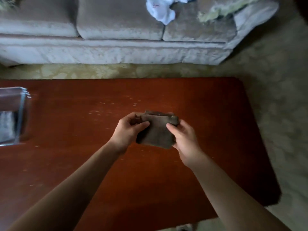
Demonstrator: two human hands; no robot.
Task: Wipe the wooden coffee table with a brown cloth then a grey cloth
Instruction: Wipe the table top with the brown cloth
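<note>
Brown cloth (156,130) is folded into a small thick pad and held in both hands over the counter (66,164), roughly mid-surface, somewhat nearer the far edge than the near one. Can't tell if its lower edge touches the wood.

Left hand (128,130) grips the cloth's left side: thumb laid across the front face, fingers (131,120) curled round the top-left corner. Right hand (185,139) grips the right side: thumb on the front face, fingers wrapped behind the cloth, mostly hidden. Both grips closed on the fabric, nothing else in either hand. Both forearms bare, coming in from the near edge.

Counter is reddish-brown wood, with pale flecks (100,112) scattered left of and beyond the hands.

Clear container (21,114) sits at the left edge, partly cut off by the frame; something grey (5,125) inside, too blurred to identify.

Beyond the far edge: patterned carpet (100,71), then a pale sofa (116,52). On its cushions a crumpled white fabric (160,9) and, right of that, a pale green fabric (221,9).
</note>
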